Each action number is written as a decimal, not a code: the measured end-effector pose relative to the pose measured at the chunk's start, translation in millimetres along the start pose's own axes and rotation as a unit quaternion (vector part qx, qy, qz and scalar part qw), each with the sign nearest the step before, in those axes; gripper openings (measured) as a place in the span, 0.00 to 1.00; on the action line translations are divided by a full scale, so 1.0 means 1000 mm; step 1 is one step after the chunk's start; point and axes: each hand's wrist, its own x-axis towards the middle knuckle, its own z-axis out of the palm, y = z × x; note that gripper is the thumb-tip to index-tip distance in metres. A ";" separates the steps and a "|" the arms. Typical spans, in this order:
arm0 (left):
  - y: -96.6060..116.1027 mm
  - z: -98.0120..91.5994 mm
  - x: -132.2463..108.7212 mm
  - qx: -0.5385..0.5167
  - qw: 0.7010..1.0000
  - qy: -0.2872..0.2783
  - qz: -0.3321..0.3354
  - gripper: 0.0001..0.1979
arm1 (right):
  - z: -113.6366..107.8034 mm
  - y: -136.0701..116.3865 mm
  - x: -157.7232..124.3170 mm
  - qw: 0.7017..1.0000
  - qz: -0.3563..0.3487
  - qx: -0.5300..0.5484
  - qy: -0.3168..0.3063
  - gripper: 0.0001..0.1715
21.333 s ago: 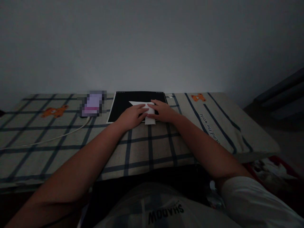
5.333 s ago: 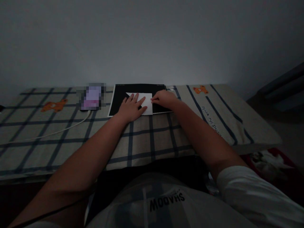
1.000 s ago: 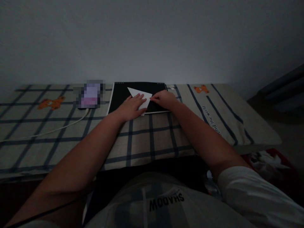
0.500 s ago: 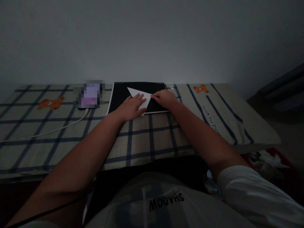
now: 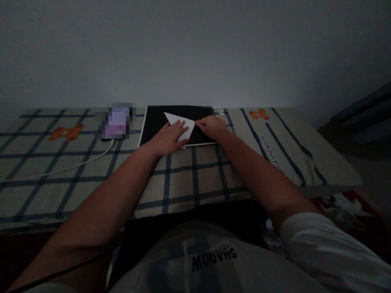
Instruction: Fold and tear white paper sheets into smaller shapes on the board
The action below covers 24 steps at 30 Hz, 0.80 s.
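A folded white sheet of paper (image 5: 185, 124) with pointed corners lies on a black board (image 5: 154, 122) with a pale edge, close to the wall. My left hand (image 5: 171, 137) rests on the paper with its fingers spread, covering the lower left part. At the paper's right corner, my right hand (image 5: 213, 127) has its thumb and forefinger closed on the tip. The other fingers of that hand are curled over the board.
A phone (image 5: 117, 122) with a white cable (image 5: 82, 163) lies to the left on the checked tablecloth (image 5: 180, 175). The wall (image 5: 195, 53) rises behind the table. Beyond the right edge, a red container (image 5: 351, 194) holds crumpled white things.
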 end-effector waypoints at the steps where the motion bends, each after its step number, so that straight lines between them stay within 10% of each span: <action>1: 0.000 0.000 0.000 -0.002 1.000 0.001 0.002 0.34 | 0.000 0.000 0.000 1.000 0.001 -0.002 0.003 0.23; 24: 0.007 -0.004 -0.003 0.005 0.998 0.022 -0.060 0.36 | -0.006 -0.007 -0.008 0.998 -0.032 -0.048 -0.013 0.27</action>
